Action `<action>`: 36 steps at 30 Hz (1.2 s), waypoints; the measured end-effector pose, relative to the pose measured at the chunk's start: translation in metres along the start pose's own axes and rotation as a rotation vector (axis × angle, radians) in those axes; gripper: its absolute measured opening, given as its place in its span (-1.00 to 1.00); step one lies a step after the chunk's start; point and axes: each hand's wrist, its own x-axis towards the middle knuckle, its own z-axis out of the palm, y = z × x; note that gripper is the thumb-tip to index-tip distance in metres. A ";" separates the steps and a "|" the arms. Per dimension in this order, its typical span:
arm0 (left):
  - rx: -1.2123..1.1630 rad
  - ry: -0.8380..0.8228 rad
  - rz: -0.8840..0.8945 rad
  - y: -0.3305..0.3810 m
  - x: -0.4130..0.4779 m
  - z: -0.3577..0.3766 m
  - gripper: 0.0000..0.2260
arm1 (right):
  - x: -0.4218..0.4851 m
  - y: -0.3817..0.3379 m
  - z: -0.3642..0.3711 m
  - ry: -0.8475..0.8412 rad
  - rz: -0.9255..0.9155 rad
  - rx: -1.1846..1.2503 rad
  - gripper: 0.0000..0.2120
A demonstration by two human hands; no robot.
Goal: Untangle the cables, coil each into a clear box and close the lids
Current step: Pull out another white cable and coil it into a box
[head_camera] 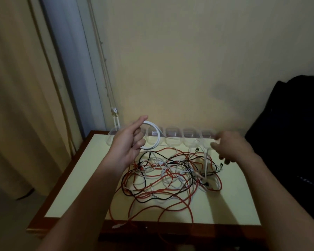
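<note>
white cable loop (pixel 159 135) is gripped in left hand (pixel 129 142); likely light, springy, best pinched at overlap. right hand (pixel 230 147) is blurred: grip cannot be told.

White cable loop (pixel 159 135) aloft; tangled cables (pixel 170 171); clear boxes (pixel 173 137) behind

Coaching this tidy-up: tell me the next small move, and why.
Probably lower the white coil into the clear box just behind it: the left hand grips it looped there, while the right hand hovers, seemingly empty, over the tangle.
</note>
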 end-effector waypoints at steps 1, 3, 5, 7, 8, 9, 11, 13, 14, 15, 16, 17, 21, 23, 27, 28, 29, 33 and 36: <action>0.026 -0.017 0.014 0.001 -0.003 0.004 -0.83 | -0.006 -0.004 0.001 0.050 -0.012 -0.135 -0.77; 0.084 -0.063 0.030 0.003 -0.011 0.013 -0.83 | -0.023 -0.020 0.001 0.150 -0.143 -0.015 -0.61; 0.128 -0.112 0.034 0.002 -0.021 0.022 -0.82 | -0.049 -0.046 -0.002 0.105 -0.337 0.423 -0.57; 0.151 -0.155 0.035 0.000 -0.029 0.031 -0.81 | -0.077 -0.071 -0.004 -0.030 -0.442 0.764 -0.60; 0.157 -0.167 0.034 -0.002 -0.033 0.034 -0.80 | -0.088 -0.079 -0.003 -0.082 -0.469 0.871 -0.62; 0.160 -0.177 0.036 -0.004 -0.039 0.037 -0.80 | -0.096 -0.083 0.001 -0.104 -0.487 0.947 -0.65; 0.160 -0.198 0.044 -0.009 -0.050 0.039 -0.80 | -0.110 -0.086 0.008 -0.090 -0.495 1.041 -0.76; 0.151 -0.214 0.047 -0.015 -0.065 0.041 -0.81 | -0.121 -0.084 0.015 -0.030 -0.483 1.075 -0.78; 0.138 -0.225 0.047 -0.018 -0.072 0.042 -0.81 | -0.127 -0.082 0.017 0.010 -0.484 1.066 -0.77; 0.122 -0.237 0.043 -0.022 -0.081 0.043 -0.81 | -0.134 -0.081 0.019 0.049 -0.487 1.054 -0.77; 0.106 -0.250 0.038 -0.025 -0.089 0.044 -0.80 | -0.140 -0.079 0.019 0.082 -0.490 1.047 -0.78; 0.093 -0.263 0.034 -0.028 -0.097 0.045 -0.79 | -0.146 -0.078 0.019 0.108 -0.491 1.048 -0.78; 0.040 -0.273 0.016 -0.030 -0.129 0.050 -0.78 | -0.173 -0.070 0.014 0.158 -0.522 1.036 -0.81; -0.031 -0.245 -0.013 -0.026 -0.144 0.051 -0.77 | -0.186 -0.065 0.010 0.180 -0.526 1.038 -0.84; -0.253 -0.178 -0.058 -0.006 -0.162 0.043 -0.77 | -0.200 -0.049 0.001 0.229 -0.498 1.052 -0.87; -0.298 -0.170 -0.051 -0.001 -0.165 0.040 -0.76 | -0.200 -0.043 0.001 0.252 -0.484 1.040 -0.87; -0.343 -0.163 -0.043 0.004 -0.168 0.037 -0.75 | -0.200 -0.038 0.003 0.272 -0.465 1.033 -0.87; -0.479 -0.137 -0.003 0.016 -0.175 0.023 -0.69 | -0.200 -0.019 0.013 0.332 -0.382 0.998 -0.87; -0.511 -0.094 0.043 0.021 -0.176 0.015 -0.70 | -0.199 -0.009 0.025 0.358 -0.327 0.966 -0.91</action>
